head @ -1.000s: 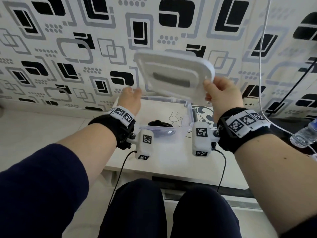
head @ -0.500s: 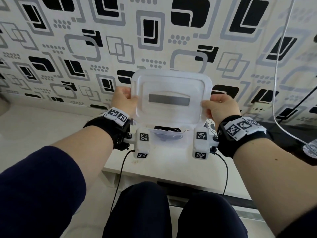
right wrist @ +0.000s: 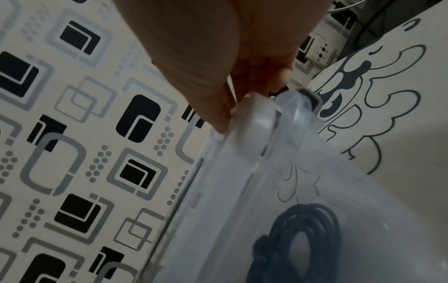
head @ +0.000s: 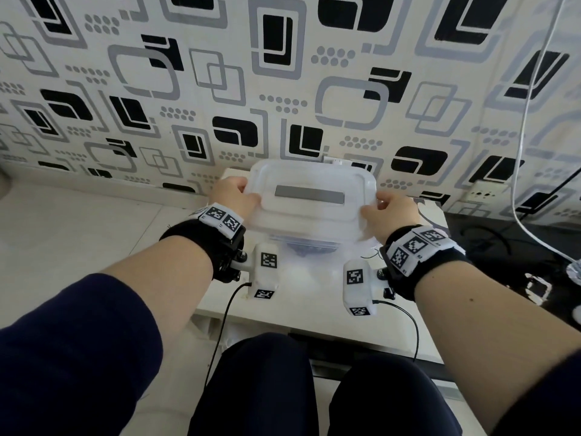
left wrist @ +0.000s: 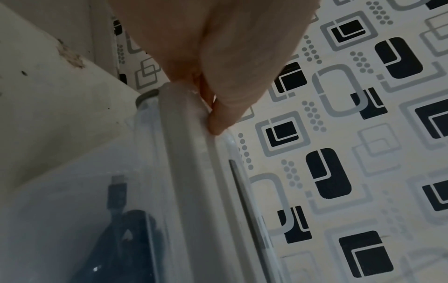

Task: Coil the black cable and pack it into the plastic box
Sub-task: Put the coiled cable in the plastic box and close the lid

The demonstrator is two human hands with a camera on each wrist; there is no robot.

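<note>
The white lid [head: 311, 196] with a grey strip lies over the clear plastic box [head: 301, 242] on the small white table. My left hand [head: 234, 196] grips the lid's left edge [left wrist: 184, 122], thumb on top. My right hand [head: 388, 207] grips its right edge [right wrist: 254, 118]. The coiled black cable [right wrist: 298, 241] lies inside the box, seen through the clear wall; its plug [left wrist: 118, 191] shows in the left wrist view. At the right corner the lid sits slightly above the box rim [right wrist: 308, 103].
The patterned wall stands right behind the box. A white cord [head: 522, 146] hangs at the right over a dark surface [head: 503, 253]. A wall socket [head: 482, 191] sits low right. My knees are under the table's [head: 308, 297] front edge.
Both hands have lowered the lid from upright above the box down onto it. The left hand, free a second ago, took hold of the lid's left edge.
</note>
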